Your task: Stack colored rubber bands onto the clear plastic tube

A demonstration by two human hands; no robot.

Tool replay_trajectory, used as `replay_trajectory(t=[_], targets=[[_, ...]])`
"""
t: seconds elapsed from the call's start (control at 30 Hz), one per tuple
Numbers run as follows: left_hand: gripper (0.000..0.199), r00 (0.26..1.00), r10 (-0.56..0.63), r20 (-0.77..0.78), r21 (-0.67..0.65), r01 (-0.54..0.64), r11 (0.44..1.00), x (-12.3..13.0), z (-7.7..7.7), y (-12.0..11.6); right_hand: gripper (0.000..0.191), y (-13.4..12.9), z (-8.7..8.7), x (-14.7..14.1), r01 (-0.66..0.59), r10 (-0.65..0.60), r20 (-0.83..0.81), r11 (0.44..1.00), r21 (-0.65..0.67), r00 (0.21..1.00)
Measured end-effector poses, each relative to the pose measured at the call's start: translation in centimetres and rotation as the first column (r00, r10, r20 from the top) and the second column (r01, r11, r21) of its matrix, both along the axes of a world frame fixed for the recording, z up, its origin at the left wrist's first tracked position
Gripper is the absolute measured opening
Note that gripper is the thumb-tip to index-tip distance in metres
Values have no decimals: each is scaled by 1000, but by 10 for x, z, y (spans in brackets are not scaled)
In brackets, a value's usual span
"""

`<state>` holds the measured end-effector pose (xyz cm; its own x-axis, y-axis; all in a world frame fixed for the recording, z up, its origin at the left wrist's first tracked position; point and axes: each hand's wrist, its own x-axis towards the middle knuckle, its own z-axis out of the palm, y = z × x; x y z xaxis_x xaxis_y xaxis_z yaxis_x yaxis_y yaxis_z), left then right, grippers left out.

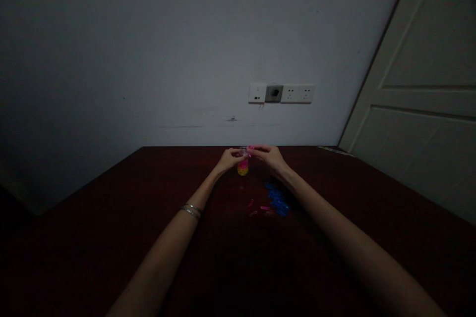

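A small clear jar stands upright on the dark red-brown table, with a yellow layer at its bottom and pink pieces above. My left hand is closed around the jar's upper part from the left. At the jar's mouth, the fingertips of my right hand pinch small pink pieces, too small to make out exactly. Closer to me lie a few loose pink clip-like pieces. A heap of blue pieces lies beside them, below my right wrist.
The table meets a pale wall at its far edge. Wall sockets sit above that edge. On the right is a white panelled door. A thin flat strip lies near the table's far right corner.
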<state>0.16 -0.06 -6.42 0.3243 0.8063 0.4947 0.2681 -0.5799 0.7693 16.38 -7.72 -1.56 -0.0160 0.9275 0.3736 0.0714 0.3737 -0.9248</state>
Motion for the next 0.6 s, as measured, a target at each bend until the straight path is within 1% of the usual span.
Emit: replay_trajectory(t=[0.07, 0.13, 0.2, 0.3, 0.37, 0.47, 0.6], targets=[[35, 1000, 0, 4, 12, 0, 1000, 0, -1, 0, 33, 17, 10, -6, 14, -16, -116, 1000, -14, 993], [34, 1000, 13, 5, 22, -13, 1000, 0, -3, 1, 33, 31, 15, -12, 33, -33, -174, 999, 0, 984], [33, 1000, 12, 3, 23, -12, 1000, 0, -3, 1, 33, 43, 13, -19, 17, -16, -203, 1000, 2, 979], [32, 1000, 2, -1, 8, -2, 1000, 1, -3, 1, 33, 54, 3, -27, -6, 2, -238, 1000, -15, 971], [32, 1000, 11, -9, 3, -11, 1000, 2, -3, 1, 32, 56, -2, -29, 2, -12, -240, 999, -40, 971], [32, 1000, 16, -11, 6, -16, 1000, 3, -3, 1, 33, 55, -6, -27, 30, -42, -194, 997, -67, 980], [34, 1000, -4, -13, 10, 4, 1000, 4, -2, 0, 32, 56, -8, -23, 45, -50, -122, 998, -43, 991]])
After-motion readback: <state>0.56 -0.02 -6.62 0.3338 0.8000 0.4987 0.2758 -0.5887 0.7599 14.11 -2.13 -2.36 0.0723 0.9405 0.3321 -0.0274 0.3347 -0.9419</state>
